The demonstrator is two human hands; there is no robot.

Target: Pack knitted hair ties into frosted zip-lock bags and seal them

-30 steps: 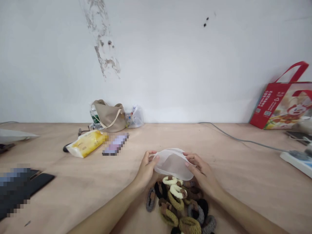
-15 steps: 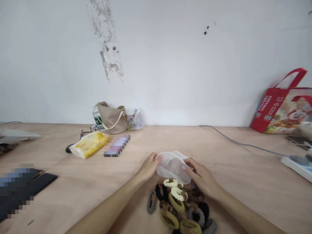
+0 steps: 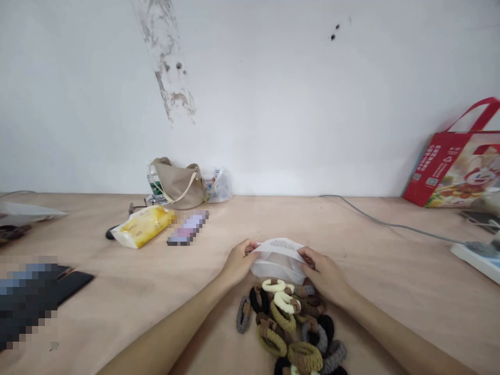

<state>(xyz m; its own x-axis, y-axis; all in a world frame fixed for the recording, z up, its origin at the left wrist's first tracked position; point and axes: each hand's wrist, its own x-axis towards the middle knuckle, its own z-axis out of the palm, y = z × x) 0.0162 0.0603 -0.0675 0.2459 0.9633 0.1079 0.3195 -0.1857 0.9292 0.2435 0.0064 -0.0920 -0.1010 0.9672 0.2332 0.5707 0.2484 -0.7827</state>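
A frosted white plastic bag [image 3: 278, 264] with small print near its top is spread between my two hands, its mouth facing me. My left hand [image 3: 241, 261] pinches the bag's left edge. On the other side my right hand [image 3: 321, 270] grips its right edge, thumb toward me. Just below the bag lies a pile of thick knitted hair ties [image 3: 284, 315] in cream, olive, brown, grey and black. One grey hair tie [image 3: 243, 314] rests at the pile's left side. The far ends of some ties sit close under the bag's near edge.
Against the wall stand a beige handbag [image 3: 182, 185] and a clear plastic bag [image 3: 219, 186]. A yellow-white tissue pack [image 3: 142, 226] and a phone [image 3: 188, 228] lie left. At right are a red shopping bag [image 3: 455, 169], a grey cable [image 3: 375, 221] and a white power strip [image 3: 474, 261].
The bag's far side has tilted up, so its printed part now shows, and its mouth looks wider and flatter. Both hands keep hold of its edges. The view has shifted slightly.
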